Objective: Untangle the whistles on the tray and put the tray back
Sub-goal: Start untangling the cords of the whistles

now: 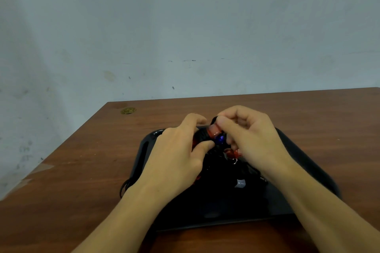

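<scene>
A black tray (230,213) lies on the wooden table in front of me. Over its far half both hands work on a bundle of whistles with black cords. My left hand (181,150) grips the tangled black cords (202,136) between thumb and fingers. My right hand (248,135) pinches a red whistle (213,131) at the top of the bundle. A blue whistle (220,139) shows just below it, and another red whistle (233,153) hangs under my right hand. More cords and a small white tag (240,183) lie on the tray, partly hidden by my arms.
The brown wooden table (82,170) ends at a pale wall behind and drops off at its left edge. A loop of black cord (125,186) hangs over the tray's left rim. A small brass disc (128,110) sits near the table's far left corner.
</scene>
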